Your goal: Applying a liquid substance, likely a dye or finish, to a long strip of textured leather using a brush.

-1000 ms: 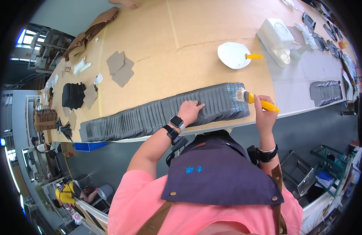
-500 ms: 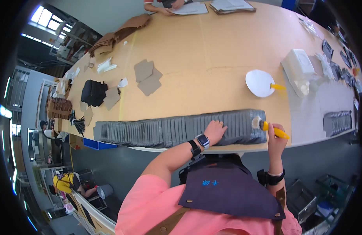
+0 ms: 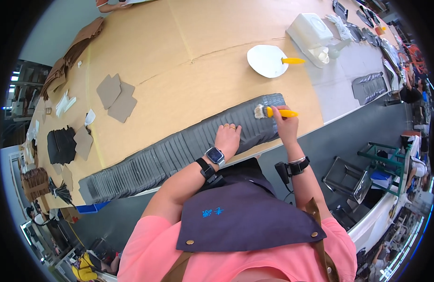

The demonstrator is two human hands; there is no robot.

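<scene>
A long row of overlapping dark grey pieces (image 3: 179,152) lies along the table's near edge. On its right half rests my left hand (image 3: 227,140), open and palm down, fingers lying on the pieces and holding nothing. My right hand (image 3: 286,126) is closed round the yellow handle of a paintbrush (image 3: 283,113). The brush's pale bristles are over the row's right end, seemingly against the top of the pieces. Some pieces at that end look shiny. Beyond the brush sits a white bowl (image 3: 264,60) with a second yellow handle (image 3: 293,60) over its rim.
A white plastic jug (image 3: 311,32) stands behind the bowl. Flat taupe pieces (image 3: 117,98) and a black stack (image 3: 62,146) lie to the left. Another grey batch (image 3: 369,88) is at the right edge. A co-worker's arm (image 3: 112,6) shows at the far side.
The view has turned, so the table now slants up to the right. The brush has shifted a little leftward along the row's end; my left hand still rests on the pieces.
</scene>
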